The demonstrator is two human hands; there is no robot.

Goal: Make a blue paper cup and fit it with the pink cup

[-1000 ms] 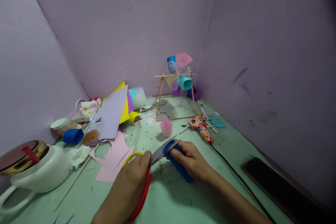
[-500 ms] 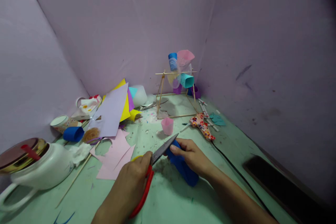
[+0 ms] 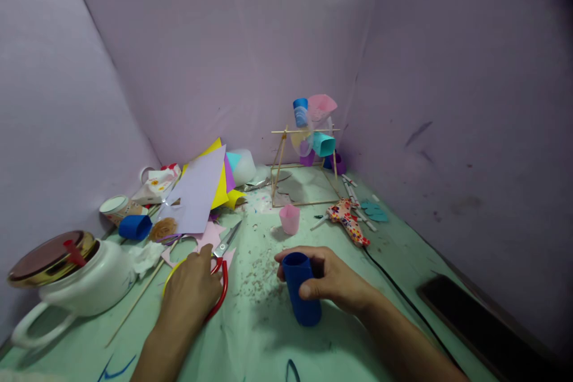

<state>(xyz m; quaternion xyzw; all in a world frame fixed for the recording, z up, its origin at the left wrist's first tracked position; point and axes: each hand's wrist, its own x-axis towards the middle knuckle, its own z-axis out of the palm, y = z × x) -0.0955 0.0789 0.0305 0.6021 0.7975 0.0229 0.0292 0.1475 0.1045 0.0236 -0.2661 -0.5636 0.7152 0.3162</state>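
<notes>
Both hands were engaged: the left hand (image 3: 192, 286) gripped the scissors (image 3: 220, 249) by the handles, blades together, above the pink paper (image 3: 212, 234); the right hand (image 3: 331, 277) held the blue tube (image 3: 299, 301) between thumb and fingers. That tube stood nearly upright, open end up, at front centre over the green surface (image 3: 255, 346). Beyond it stood a pink cup (image 3: 289, 219).
</notes>
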